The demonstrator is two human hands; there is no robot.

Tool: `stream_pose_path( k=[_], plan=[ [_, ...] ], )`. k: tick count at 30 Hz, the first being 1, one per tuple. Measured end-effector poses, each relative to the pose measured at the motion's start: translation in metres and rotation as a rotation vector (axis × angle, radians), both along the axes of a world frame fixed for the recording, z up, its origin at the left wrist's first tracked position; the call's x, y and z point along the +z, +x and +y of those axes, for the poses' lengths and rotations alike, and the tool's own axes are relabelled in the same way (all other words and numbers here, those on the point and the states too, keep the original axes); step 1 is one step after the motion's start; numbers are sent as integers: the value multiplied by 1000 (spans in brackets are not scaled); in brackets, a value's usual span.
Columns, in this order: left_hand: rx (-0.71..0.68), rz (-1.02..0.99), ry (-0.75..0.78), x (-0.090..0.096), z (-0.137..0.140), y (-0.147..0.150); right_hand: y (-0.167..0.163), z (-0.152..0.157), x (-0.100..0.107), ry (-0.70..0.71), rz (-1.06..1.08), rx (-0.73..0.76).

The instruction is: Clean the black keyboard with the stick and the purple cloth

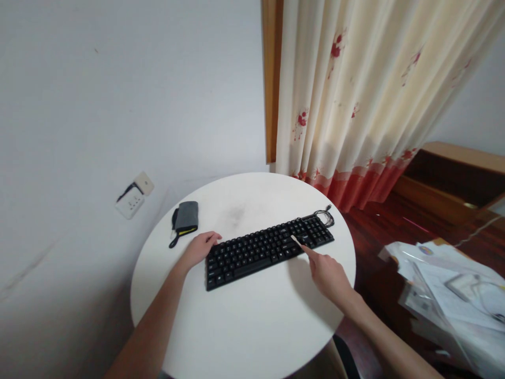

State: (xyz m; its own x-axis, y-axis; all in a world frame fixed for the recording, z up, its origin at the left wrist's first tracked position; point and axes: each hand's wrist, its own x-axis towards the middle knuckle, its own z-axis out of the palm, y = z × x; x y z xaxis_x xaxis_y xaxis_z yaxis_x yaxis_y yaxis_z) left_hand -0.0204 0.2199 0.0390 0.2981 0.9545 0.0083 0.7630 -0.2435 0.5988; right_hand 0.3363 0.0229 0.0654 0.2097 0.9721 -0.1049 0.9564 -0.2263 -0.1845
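A black keyboard [252,255] lies at a slant on the round white table [244,326], its coiled cable [325,217] by the far right corner. My left hand [201,248] grips the keyboard's left end at the back corner, fingers curled. Over the right part of the keys, my right hand [331,276] is closed around a slim white toothbrush [295,240]. Its pale head points down at the keys near the arrow block; most of the handle is hidden in the hand. Whether the bristles touch the keys I cannot tell.
A folded grey cloth pouch [187,216] with a black loop and yellow edge lies at the table's back left. Wall sockets [131,201] are to the left. A flowered curtain [335,105] hangs behind. Papers and plastic bags [453,289] are at the right, near a wooden cabinet [453,173].
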Motion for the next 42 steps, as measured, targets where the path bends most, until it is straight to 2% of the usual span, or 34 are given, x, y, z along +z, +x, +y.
stream_pose_path(
  k=[3, 7, 11, 14, 17, 25, 30, 37, 42],
  plan=[
    [-4, -1, 9, 0, 0, 0, 7, 5, 9, 61, 27, -58],
    [-2, -6, 21, 0, 0, 0, 14, 32, 18, 141, 42, -100],
    [14, -2, 16, 0, -1, -1, 13, 62, 12, 162, 43, -71],
    [14, 1, 7, 0, -1, 0, 12, 72, 5, 131, 43, -58],
    [7, 0, 8, 0, -1, 0, 14, 66, 1, 118, 30, -57],
    [-1, 13, -2, -2, 2, -2, 18, 24, -7, 60, 19, -73],
    [1, 14, -1, -3, 2, -2, 19, 9, -13, 38, -20, -93],
    [8, 14, 2, -1, 1, -2, 20, 1, -2, 58, 20, -87],
    [-4, 14, -1, -3, 2, -3, 20, 20, 9, 151, 56, -105]
  ],
)
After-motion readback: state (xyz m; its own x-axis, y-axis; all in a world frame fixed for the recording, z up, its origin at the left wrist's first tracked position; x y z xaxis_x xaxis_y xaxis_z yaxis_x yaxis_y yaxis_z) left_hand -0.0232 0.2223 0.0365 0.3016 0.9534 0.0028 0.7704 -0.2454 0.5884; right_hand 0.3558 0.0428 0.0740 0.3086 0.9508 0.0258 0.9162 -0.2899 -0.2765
